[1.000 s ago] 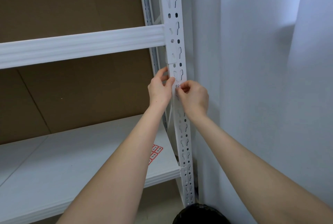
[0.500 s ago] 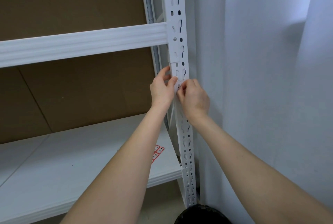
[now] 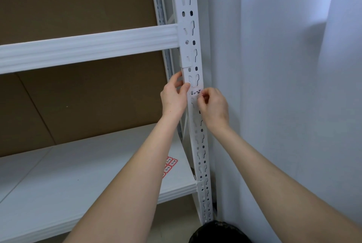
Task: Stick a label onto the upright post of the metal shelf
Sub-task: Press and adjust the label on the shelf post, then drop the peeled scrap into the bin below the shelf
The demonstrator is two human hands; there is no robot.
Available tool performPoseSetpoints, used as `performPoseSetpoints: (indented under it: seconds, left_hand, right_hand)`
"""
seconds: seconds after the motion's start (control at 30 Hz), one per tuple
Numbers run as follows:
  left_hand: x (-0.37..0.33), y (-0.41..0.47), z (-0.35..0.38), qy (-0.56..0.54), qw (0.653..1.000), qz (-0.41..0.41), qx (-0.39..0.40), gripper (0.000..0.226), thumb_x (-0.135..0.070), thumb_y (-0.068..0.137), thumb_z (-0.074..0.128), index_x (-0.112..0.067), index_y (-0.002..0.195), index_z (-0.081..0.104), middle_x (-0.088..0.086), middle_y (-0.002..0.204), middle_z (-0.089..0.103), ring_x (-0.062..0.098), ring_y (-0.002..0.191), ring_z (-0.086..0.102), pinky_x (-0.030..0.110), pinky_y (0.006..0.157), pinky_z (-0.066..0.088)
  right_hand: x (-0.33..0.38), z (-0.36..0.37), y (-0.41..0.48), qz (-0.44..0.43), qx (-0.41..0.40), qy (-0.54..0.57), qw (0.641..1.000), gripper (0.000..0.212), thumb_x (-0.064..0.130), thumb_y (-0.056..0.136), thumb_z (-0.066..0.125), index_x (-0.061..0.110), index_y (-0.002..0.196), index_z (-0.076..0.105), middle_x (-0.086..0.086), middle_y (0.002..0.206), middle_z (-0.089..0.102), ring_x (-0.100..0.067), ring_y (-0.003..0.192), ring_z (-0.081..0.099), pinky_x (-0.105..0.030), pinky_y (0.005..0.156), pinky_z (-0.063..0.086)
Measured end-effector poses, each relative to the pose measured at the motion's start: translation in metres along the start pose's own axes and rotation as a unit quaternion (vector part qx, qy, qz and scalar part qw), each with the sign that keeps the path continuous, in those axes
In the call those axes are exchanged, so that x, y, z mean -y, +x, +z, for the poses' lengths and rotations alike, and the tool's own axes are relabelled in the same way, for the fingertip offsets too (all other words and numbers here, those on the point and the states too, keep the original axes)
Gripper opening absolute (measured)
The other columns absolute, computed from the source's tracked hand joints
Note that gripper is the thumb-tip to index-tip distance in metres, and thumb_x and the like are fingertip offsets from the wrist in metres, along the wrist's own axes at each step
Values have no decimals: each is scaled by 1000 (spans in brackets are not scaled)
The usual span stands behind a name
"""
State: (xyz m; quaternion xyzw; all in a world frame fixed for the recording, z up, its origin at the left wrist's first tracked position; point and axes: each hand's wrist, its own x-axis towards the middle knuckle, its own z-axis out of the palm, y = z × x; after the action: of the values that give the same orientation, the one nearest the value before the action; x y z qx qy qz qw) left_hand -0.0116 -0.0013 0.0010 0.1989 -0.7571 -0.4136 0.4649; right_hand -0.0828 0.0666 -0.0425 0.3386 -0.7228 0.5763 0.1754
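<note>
Head view shows the label, white with dark handwriting, lying on the front face of the upright post, between the two hands. The right hand has curled fingers, with thumb and forefinger pinching the label's right edge. The left hand grips the upright post, thumb in front and fingers round its inner edge. To seat it well, I judge: set it square, then rub from the middle outward, without creasing over the slots. Below the left forearm, a label sheet lies on the shelf board.
</note>
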Motion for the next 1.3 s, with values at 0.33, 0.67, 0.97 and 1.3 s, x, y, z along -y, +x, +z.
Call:
performPoseSetpoints:
  seconds: [0.33,0.67,0.97,1.3]
  left_hand:
    - [16,-14,3,13,999,0,-36,37,-8,91,55,-20,127,58,0,113,67,8,96,62,26,93,50]
    - [63,-93,16,-102,985,-84,109,20,-2,91,56,-4,108,68,2,80,67,1,60,63,22,62,58]
    - [105,-151,24,-58,970,-138,190,11,-2,81,70,-12,85,74,-1,73,68,4,58,62,25,63,58]
    - [141,-201,37,14,975,-130,181,19,0,85,64,-17,77,68,-3,77,66,7,63,62,20,61,56]
  right_hand:
    - [1,-17,-15,218,98,310,920,17,11,92,52,9,76,58,-4,69,55,-12,60,54,-25,56,53]
    - [-31,-31,-74,272,195,273,902,27,12,95,48,10,69,56,-2,67,55,-14,60,60,-22,55,50]
    - [-81,-49,-129,387,244,265,849,18,4,92,51,3,77,60,-7,69,56,-14,59,58,-21,57,55]
    - [-113,-47,-177,588,143,402,687,7,-3,90,54,-6,86,60,-16,79,65,-17,55,68,-24,55,59]
